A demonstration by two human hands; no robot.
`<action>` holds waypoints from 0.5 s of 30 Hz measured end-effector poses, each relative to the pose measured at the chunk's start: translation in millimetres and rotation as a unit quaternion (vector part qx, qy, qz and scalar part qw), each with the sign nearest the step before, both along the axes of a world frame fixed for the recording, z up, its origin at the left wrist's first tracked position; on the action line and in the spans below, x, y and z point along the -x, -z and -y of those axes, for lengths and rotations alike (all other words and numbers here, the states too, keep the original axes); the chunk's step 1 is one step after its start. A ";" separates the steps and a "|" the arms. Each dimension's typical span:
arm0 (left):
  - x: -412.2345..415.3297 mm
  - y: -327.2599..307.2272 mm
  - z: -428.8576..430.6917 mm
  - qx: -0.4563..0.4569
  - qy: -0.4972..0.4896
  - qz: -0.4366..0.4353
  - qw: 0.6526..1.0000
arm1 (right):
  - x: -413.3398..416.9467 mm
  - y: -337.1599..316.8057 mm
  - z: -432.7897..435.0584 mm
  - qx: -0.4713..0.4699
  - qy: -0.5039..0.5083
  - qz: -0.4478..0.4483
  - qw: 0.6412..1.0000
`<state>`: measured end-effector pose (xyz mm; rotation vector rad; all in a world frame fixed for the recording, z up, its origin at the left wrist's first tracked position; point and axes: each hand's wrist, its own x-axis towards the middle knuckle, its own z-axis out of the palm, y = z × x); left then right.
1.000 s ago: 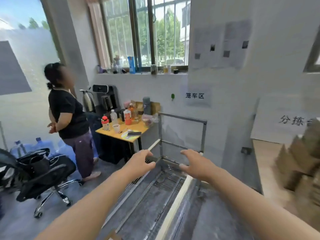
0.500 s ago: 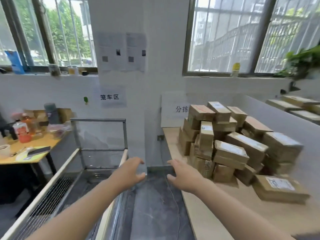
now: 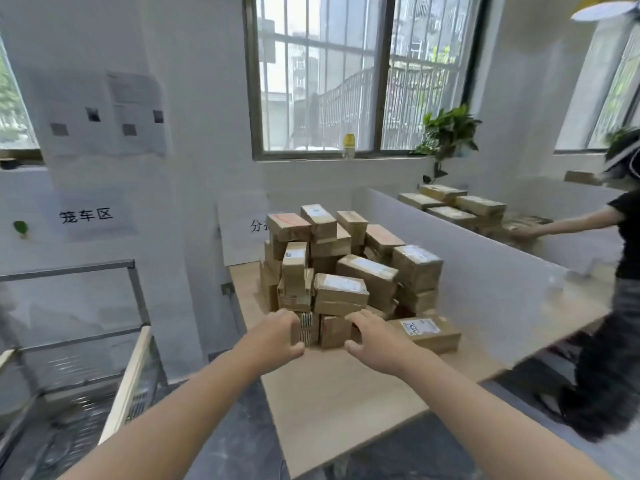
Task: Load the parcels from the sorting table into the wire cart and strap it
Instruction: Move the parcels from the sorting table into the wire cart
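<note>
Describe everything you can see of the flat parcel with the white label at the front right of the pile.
The flat parcel is a low brown cardboard box with a white label on top bearing dark handwriting, too blurred to read. It lies flat on the light wooden sorting table, at the front right foot of the parcel pile, a long side toward the camera. The right hand hovers at its left end; whether they touch cannot be told.

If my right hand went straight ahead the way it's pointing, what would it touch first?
Probably the nearest small brown parcel, low down and directly ahead of your right hand. Depth is unclear, so that's a guess.
</note>
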<state>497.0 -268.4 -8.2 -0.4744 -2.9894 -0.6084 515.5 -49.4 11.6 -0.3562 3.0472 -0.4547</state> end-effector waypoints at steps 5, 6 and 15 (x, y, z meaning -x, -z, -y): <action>13.7 0.7 -71.1 0.022 -0.005 0.000 1.000 | 12.2 -5.1 -65.8 0.019 0.001 -0.008 1.000; 17.2 -0.8 -83.6 0.025 -0.007 -0.001 1.000 | 15.7 -6.4 -78.0 0.023 -0.002 -0.008 1.000; 47.3 -12.5 -158.3 0.009 -0.055 -0.022 0.998 | 65.7 -8.9 -160.5 0.055 -0.027 0.000 0.998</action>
